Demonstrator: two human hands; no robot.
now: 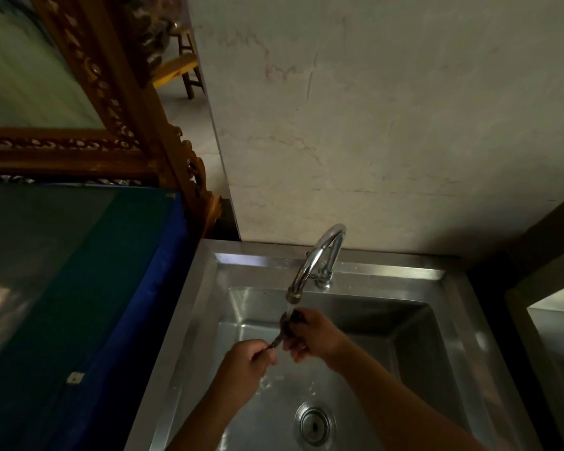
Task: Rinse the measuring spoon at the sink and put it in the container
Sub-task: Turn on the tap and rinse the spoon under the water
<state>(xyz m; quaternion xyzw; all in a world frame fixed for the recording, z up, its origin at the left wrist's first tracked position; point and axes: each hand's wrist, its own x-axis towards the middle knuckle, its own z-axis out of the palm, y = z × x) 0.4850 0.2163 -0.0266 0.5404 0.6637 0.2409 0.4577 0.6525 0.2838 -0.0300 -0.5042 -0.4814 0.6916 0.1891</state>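
Steel: one stainless sink (189, 323), its basin filling the lower middle of your view, with one round drain (314, 425) near the bottom edge.
Tap: one curved chrome faucet (319, 255) at the back rim, water running from its spout onto your hands.
Hands: two, both yours, meeting under the stream, above the basin.
Left hand (246, 361): fingers curled, pinching the thin handle end of the measuring spoon (287, 328).
Right hand (310, 336): fingers closed around the spoon's dark bowl end, right under the spout.
Spoon: one, slanting up from your left hand to your right, held in the water, clear of the basin floor.
Edges: a blue-bordered green surface (79, 288) butts against the sink's left rim; a carved wooden frame (118, 102) leans behind it; a plain wall (388, 109) rises directly behind the tap; another metal edge (534, 320) stands at right.
Open room: the basin floor around the drain lies bare, splashed with water.
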